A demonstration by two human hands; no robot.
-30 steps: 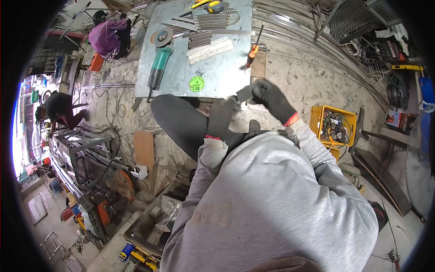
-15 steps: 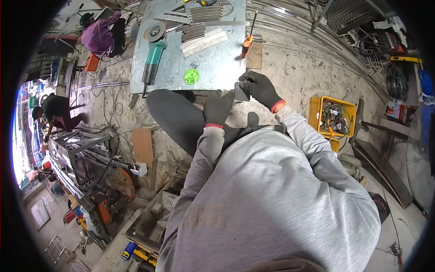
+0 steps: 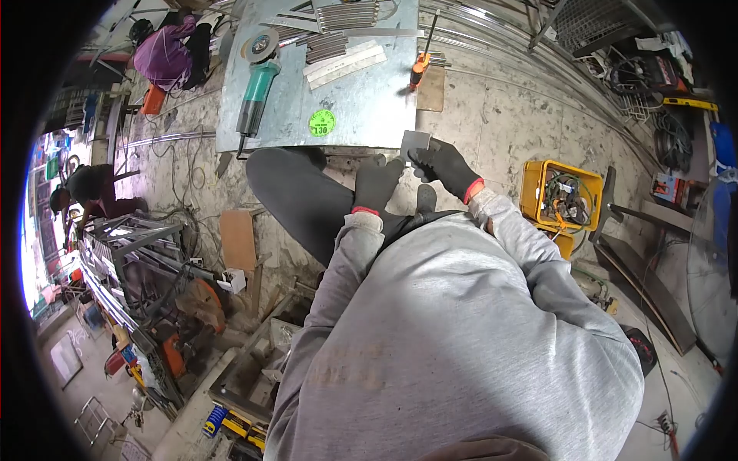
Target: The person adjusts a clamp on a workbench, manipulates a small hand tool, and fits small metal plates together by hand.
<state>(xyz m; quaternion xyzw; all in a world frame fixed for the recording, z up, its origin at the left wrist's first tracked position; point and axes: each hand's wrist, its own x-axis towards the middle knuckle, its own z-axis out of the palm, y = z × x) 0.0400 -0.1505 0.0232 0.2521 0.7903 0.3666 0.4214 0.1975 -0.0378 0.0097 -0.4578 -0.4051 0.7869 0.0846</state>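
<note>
We've got the small grey plate gripped in our right hand, projecting past the fingers at the surface corner. Left hand is just beside it, fingers curled; can't tell if it holds anything. Angle grinder lies beyond and left of both hands, orange-handled tool beyond the right, yellow crate off to the right.

You are in a metalworking workshop: an angle grinder and short metal bars lie on your table, long metal rods run along the stained floor, and 2 other people are near metal frames.
</note>
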